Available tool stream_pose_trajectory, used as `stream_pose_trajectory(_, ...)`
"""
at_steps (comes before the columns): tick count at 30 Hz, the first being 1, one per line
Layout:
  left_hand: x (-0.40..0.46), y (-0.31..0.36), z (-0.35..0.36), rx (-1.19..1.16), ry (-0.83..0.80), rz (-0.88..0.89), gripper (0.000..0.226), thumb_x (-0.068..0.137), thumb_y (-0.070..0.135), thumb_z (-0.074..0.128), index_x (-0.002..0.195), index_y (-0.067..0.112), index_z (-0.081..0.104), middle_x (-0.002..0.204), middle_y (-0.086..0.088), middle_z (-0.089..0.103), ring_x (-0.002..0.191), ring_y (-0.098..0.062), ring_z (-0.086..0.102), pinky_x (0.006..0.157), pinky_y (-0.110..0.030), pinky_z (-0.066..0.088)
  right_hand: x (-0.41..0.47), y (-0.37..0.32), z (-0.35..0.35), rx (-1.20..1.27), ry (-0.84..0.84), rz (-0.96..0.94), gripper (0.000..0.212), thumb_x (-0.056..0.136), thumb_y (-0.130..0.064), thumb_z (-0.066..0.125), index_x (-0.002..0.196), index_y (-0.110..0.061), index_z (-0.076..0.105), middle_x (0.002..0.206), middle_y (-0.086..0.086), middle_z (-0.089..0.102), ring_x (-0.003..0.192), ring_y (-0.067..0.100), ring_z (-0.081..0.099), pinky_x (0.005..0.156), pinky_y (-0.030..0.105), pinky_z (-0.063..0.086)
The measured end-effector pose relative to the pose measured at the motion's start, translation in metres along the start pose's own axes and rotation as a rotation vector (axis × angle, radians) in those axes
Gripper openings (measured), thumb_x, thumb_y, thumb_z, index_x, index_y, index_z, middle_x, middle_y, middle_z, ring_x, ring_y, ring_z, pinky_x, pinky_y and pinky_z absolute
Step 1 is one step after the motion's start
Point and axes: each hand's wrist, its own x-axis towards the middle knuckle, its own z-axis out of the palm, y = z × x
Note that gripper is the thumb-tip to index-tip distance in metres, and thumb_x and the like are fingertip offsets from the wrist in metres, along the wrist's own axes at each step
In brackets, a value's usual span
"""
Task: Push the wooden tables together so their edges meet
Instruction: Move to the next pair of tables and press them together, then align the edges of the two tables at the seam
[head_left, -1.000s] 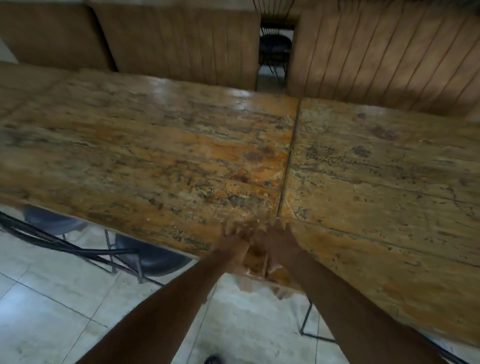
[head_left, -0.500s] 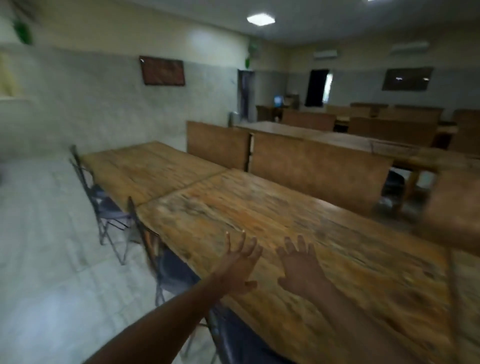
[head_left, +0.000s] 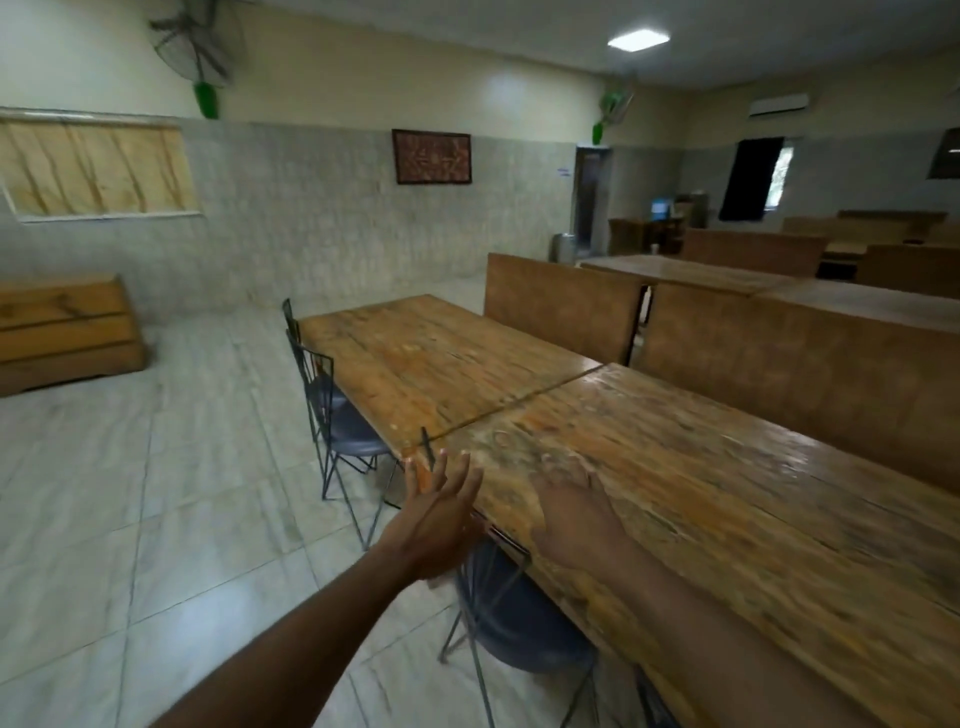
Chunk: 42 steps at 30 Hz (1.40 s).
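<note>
Two worn wooden tables stand end to end. The far table (head_left: 436, 358) and the near table (head_left: 727, 499) meet along a thin dark seam running from the near corner toward the back. My left hand (head_left: 441, 514) is held flat with fingers apart beside the near table's front edge, close to the seam corner, holding nothing. My right hand (head_left: 576, 509) hovers over or rests on the near table's top just inside the edge, fingers spread and blurred; whether it touches the wood I cannot tell.
Metal-framed chairs with dark seats sit tucked along the front edge, one (head_left: 337, 415) at the far table and one (head_left: 514, 623) under my hands. Wooden panels (head_left: 561, 306) rise behind the tables. More tables stand at the right rear. A wooden box (head_left: 67, 332) sits by the left wall.
My view swung up and left from looking down at the tabletops to looking along them. Both hands left the seam at the front edge, spread apart and now sit further left along the near table.
</note>
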Motion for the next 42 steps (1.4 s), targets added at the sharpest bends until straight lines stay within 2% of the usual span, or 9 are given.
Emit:
stream_pose_trajectory(8,0.105,-0.182,0.049,0.055,-0.142,-0.049,0.094,0.091,0.023,0.057,0.159,0.009,-0.007,0.169,-0.013,-0.014,0.154,-0.034,-0.016,0.121,-0.057,-0.010,0.243,-0.074,0.061,0.117,0.047,0.012,0.062,0.099,-0.037,0.047,0.152,-0.011,0.028,0.164,0.013,0.021,0.150,0.037,0.012,0.119,0.053,0.017)
stream_pose_trajectory(13,0.187,-0.286,0.076,0.044,-0.294,-0.061,0.093,0.095,0.028,0.058,0.158,0.007,-0.007,0.168,-0.018,-0.012,0.154,-0.036,-0.013,0.124,-0.050,-0.004,0.375,-0.121,0.096,0.194,-0.002,0.026,0.063,0.099,-0.035,0.048,0.151,-0.008,0.027,0.163,0.015,0.023,0.148,0.036,0.019,0.118,0.048,0.026)
stream_pose_trajectory(21,0.332,-0.414,0.154,0.099,-0.514,0.151,0.095,0.096,0.037,0.060,0.158,0.004,-0.005,0.168,-0.019,-0.010,0.155,-0.039,-0.008,0.124,-0.058,0.005,0.531,-0.160,0.191,0.322,-0.175,0.198,0.084,0.097,-0.025,0.057,0.157,-0.006,0.002,0.167,0.017,-0.002,0.153,0.037,0.004,0.121,0.047,0.020)
stream_pose_trajectory(25,0.406,-0.458,0.218,0.057,-0.570,0.351,0.094,0.097,0.045,0.056,0.159,0.007,-0.003,0.168,-0.019,-0.011,0.154,-0.041,-0.009,0.123,-0.062,0.004,0.591,-0.158,0.248,0.434,-0.090,0.411,0.079,0.100,-0.026,0.053,0.158,-0.009,0.001,0.168,0.011,-0.002,0.154,0.032,-0.001,0.123,0.042,0.015)
stream_pose_trajectory(30,0.460,-0.489,0.306,-0.021,-0.557,0.630,0.093,0.095,0.059,0.044,0.160,0.011,-0.001,0.168,-0.020,-0.013,0.153,-0.044,-0.011,0.120,-0.066,-0.003,0.639,-0.139,0.303,0.435,0.114,0.744,0.059,0.106,-0.031,0.029,0.158,-0.010,0.011,0.168,0.007,0.003,0.154,0.027,-0.007,0.125,0.041,0.002)
stream_pose_trajectory(32,0.465,-0.496,0.335,-0.050,-0.522,0.702,0.082,0.100,0.061,0.032,0.160,0.015,0.000,0.168,-0.018,-0.016,0.153,-0.042,-0.015,0.120,-0.066,-0.006,0.644,-0.123,0.315,0.399,0.159,0.843,0.059,0.105,-0.032,0.025,0.158,-0.010,0.013,0.168,0.008,0.006,0.154,0.026,-0.005,0.125,0.040,0.001)
stream_pose_trajectory(36,0.463,-0.496,0.369,-0.166,-0.351,0.703,0.066,0.104,0.055,0.010,0.161,0.023,0.003,0.170,-0.010,-0.011,0.154,-0.036,-0.017,0.121,-0.066,-0.002,0.645,-0.103,0.331,0.212,0.183,0.794,0.057,0.103,-0.033,0.022,0.155,-0.009,0.027,0.166,0.010,0.017,0.154,0.029,0.002,0.124,0.048,0.004)
stream_pose_trajectory(39,0.465,-0.494,0.383,-0.237,-0.264,0.704,0.063,0.105,0.052,0.014,0.160,0.023,0.019,0.170,-0.010,0.010,0.156,-0.034,-0.003,0.122,-0.066,0.003,0.649,-0.101,0.341,0.147,0.173,0.794,0.057,0.104,-0.036,0.022,0.154,-0.010,0.029,0.165,0.008,0.021,0.154,0.028,0.006,0.123,0.053,0.008)
stream_pose_trajectory(42,0.467,-0.494,0.383,-0.252,-0.237,0.720,0.062,0.105,0.051,0.020,0.159,0.021,0.023,0.169,-0.013,0.017,0.156,-0.037,0.005,0.120,-0.067,0.007,0.649,-0.100,0.343,0.123,0.150,0.803,0.058,0.105,-0.038,0.023,0.156,-0.010,0.023,0.166,0.007,0.017,0.154,0.025,0.001,0.123,0.052,0.005)
